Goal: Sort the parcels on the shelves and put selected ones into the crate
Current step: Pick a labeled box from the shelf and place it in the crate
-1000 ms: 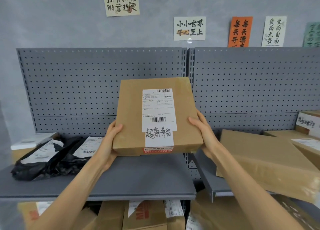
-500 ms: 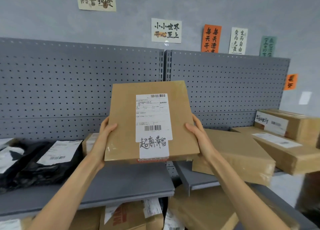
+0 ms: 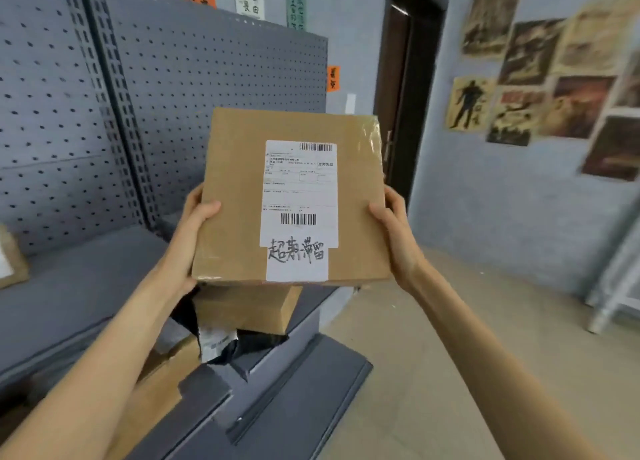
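A flat brown cardboard parcel [image 3: 235, 196] is held up in front of me, face toward the camera. It carries a white shipping label with barcodes and a handwritten strip below. My left hand [image 3: 194, 231] grips its left edge, thumb on the front. My right hand [image 3: 394, 231] grips its right edge the same way. The parcel hangs in the air past the right end of the grey shelf unit [image 3: 69, 286]. No crate is in view.
Below the held parcel lie another brown box [image 3: 246, 307] and a black mailer bag [image 3: 256, 345] on lower shelves. A pegboard back panel [image 3: 194, 78] rises at left. A dark doorway [image 3: 408, 78], a wall with posters and beige floor [image 3: 450, 338] lie to the right.
The view has swung right along with the parcel: the shelves slid to the left and the doorway, poster wall and floor came into sight. Both hands keep the same grip.
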Motion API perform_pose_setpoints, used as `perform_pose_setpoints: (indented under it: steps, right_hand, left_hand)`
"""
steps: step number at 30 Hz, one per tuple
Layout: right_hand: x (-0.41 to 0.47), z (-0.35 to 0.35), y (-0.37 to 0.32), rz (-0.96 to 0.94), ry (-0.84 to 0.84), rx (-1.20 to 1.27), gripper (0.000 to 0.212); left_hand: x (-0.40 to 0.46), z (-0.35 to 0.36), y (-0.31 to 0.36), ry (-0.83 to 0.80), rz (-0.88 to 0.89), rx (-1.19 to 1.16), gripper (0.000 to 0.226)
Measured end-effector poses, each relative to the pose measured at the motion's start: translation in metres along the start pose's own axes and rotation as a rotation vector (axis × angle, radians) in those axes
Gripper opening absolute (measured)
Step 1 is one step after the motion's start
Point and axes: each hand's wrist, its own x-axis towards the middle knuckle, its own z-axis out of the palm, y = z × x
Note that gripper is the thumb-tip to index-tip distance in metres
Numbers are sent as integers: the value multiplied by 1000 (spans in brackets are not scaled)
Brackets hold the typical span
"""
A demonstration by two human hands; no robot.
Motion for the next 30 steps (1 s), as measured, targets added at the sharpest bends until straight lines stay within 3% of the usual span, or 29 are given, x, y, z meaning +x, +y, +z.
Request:
perform_pose_setpoints:
  steps: [2,6,10,17,21,24,30]
  right_hand:
    - [-40,-44,-6,-3,124,-53,65]
    - [-128,-137,-22,13,388,-72,61]
    - [-231,-223,-38,14,661,-79,57]
    - [-438,-355,-66,55,1110,-111,60]
    - [-556,-419,-71,111,1308,-114,64]
    - [-634,-457,-70,169,1429,-106,69]
    - [-755,-503,-62,260,1673,-61,66]
  left_hand:
    - [-7,45,-19,-90,-52,-12,32]
    - [-34,150,-51,-306,-187,-28,42]
    - [-91,267,-85,-573,-215,-44,39]
    - [-245,469,-146,-1022,-332,-43,38]
    - [-349,569,-191,-1243,-433,-9,48]
    - [-421,629,-223,-1365,-499,36,61]
    - [-548,717,-269,-1554,-571,187,65]
